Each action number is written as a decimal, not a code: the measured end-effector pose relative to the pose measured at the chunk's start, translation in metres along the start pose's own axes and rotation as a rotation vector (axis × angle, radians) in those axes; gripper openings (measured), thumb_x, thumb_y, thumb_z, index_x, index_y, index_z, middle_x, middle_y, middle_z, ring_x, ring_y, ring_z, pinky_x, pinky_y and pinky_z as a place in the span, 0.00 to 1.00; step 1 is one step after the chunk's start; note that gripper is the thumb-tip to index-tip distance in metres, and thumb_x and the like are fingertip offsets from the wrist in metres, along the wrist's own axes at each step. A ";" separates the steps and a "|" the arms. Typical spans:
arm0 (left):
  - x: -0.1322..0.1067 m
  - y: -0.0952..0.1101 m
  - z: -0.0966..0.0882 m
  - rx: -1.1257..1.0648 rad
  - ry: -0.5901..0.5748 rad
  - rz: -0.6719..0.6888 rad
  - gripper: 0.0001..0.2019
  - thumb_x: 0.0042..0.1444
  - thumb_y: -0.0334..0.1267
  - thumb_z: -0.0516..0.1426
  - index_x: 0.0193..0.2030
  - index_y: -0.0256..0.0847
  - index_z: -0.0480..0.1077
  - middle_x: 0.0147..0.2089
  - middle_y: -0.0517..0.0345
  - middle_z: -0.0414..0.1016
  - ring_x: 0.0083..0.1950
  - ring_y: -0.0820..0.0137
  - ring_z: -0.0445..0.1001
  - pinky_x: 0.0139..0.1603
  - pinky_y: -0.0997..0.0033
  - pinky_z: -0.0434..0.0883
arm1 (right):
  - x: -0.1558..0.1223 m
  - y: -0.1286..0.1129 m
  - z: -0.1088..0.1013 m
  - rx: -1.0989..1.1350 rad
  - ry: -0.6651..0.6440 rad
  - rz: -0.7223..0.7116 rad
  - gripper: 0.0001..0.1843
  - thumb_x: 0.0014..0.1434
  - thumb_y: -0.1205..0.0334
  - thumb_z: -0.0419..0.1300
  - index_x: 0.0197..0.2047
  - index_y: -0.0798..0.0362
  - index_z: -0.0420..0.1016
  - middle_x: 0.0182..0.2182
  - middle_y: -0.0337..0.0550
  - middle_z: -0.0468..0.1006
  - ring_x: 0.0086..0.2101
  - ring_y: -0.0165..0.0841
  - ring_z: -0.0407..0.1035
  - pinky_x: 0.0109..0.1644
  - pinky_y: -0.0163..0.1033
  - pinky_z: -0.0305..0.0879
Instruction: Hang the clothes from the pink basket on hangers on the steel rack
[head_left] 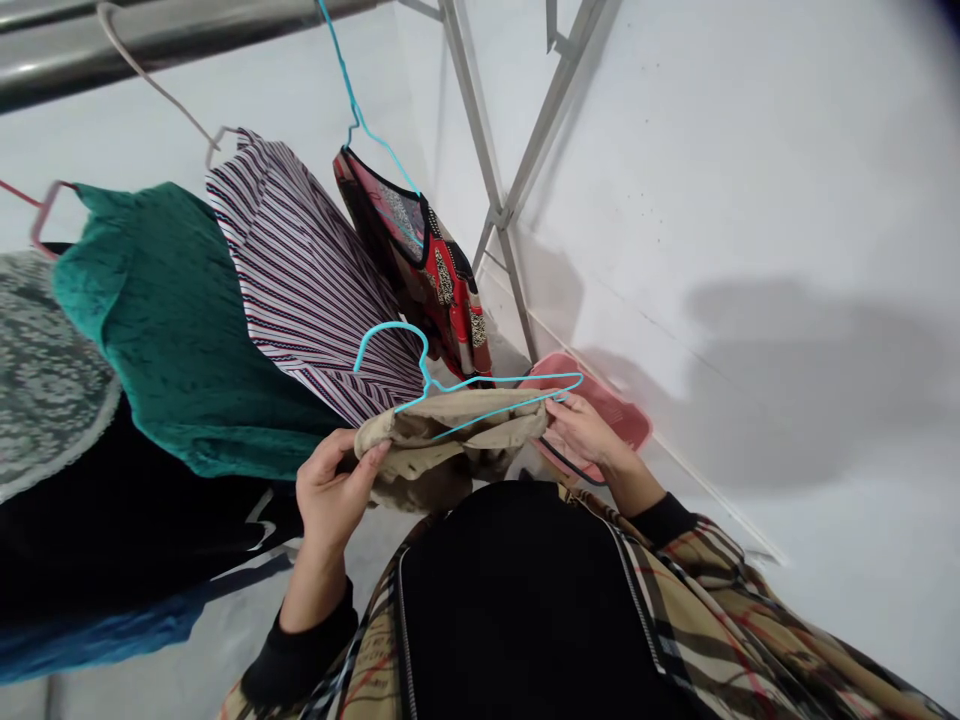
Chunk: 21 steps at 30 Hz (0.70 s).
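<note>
Khaki trousers (450, 425), or a similar garment with a waistband, are stretched between my hands in front of my body. My left hand (337, 490) pinches the left end of the waistband, thumb on top. At the other end, my right hand (585, 430) is closed on the waistband's edge, close to the hanger's lower bar. A light-blue wire hanger (427, 375) sits partly inside the waistband. Its right end sticks out past the cloth above my right hand, and its hook points up and left. The lower part of the garment is mostly hidden.
On a metal rail (187, 45) hang a green top (180, 330), a striped shirt (300, 260) and a red patterned garment (442, 290). A dark garment (150, 500) hangs at left. Metal struts (495, 180) stand by the white wall. Below right is a pink basket (622, 420).
</note>
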<state>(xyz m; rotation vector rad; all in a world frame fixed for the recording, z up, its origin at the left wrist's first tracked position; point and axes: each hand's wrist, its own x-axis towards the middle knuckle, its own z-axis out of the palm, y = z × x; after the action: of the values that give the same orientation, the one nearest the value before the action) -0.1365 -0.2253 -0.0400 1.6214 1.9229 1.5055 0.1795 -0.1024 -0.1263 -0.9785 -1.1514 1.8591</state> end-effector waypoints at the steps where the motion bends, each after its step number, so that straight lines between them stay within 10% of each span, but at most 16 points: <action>1: 0.000 -0.001 0.000 0.005 0.000 0.001 0.08 0.52 0.41 0.65 0.32 0.39 0.74 0.30 0.61 0.74 0.31 0.74 0.72 0.35 0.76 0.71 | 0.001 0.001 0.004 0.082 0.025 0.015 0.11 0.58 0.51 0.60 0.39 0.48 0.73 0.34 0.39 0.79 0.39 0.35 0.73 0.48 0.42 0.68; 12: -0.004 -0.001 0.005 -0.030 0.033 -0.190 0.13 0.50 0.46 0.66 0.34 0.38 0.76 0.28 0.60 0.77 0.29 0.73 0.72 0.32 0.76 0.71 | 0.008 -0.018 0.019 0.353 0.095 0.171 0.10 0.54 0.50 0.59 0.32 0.48 0.70 0.25 0.40 0.76 0.35 0.39 0.73 0.40 0.42 0.71; 21: -0.009 -0.004 0.010 -0.065 -0.043 -0.347 0.16 0.49 0.48 0.66 0.36 0.37 0.77 0.32 0.56 0.80 0.30 0.71 0.75 0.32 0.74 0.74 | -0.016 -0.051 0.017 0.342 0.211 0.034 0.27 0.54 0.30 0.54 0.30 0.48 0.68 0.27 0.43 0.73 0.30 0.37 0.69 0.37 0.43 0.68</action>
<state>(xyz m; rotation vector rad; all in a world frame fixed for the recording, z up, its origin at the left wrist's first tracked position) -0.1286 -0.2267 -0.0515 1.2051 1.9826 1.3638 0.1807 -0.1057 -0.0707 -0.9717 -0.6682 1.8497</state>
